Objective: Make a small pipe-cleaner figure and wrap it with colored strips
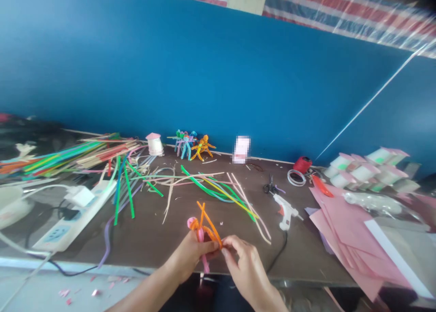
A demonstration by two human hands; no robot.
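My left hand (193, 254) is closed around a pipe-cleaner figure (195, 224) with a pink and orange top and a pink stem poking out below the fingers. Orange pipe cleaners (211, 225) rise from it, bent and crossing near their upper ends. With thumb and forefinger, my right hand (243, 257) pinches the lower bend of the orange pipe cleaner, close beside the left fingertips. Both hands are just above the table's front edge. Small finished-looking pipe-cleaner figures (203, 147) in orange, blue and purple stand at the back.
Loose pipe cleaners (218, 189) lie mid-table, with a large bundle (75, 157) at left. A power strip (76, 216) sits front left. A hot glue gun (285, 212), scissors (270, 185), pink sheets (344, 230) and white paper cups (366, 171) occupy the right side.
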